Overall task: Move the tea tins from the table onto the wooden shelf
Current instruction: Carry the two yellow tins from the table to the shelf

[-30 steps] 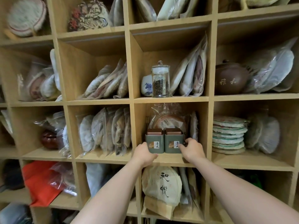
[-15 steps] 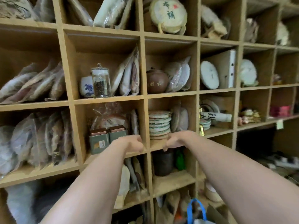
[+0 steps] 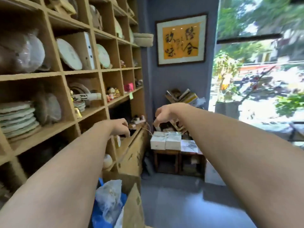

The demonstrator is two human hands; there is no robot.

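While reaching out past the wooden shelf [image 3: 105,69] edge: left hand [image 3: 120,127] and right hand [image 3: 162,115] loosely curled, holding nothing. Open floor [image 3: 172,195] ahead. No tea tins seen.

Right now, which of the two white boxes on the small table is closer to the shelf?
The left white box. It sits on the shelf side, while the other white box touches it on the window side.
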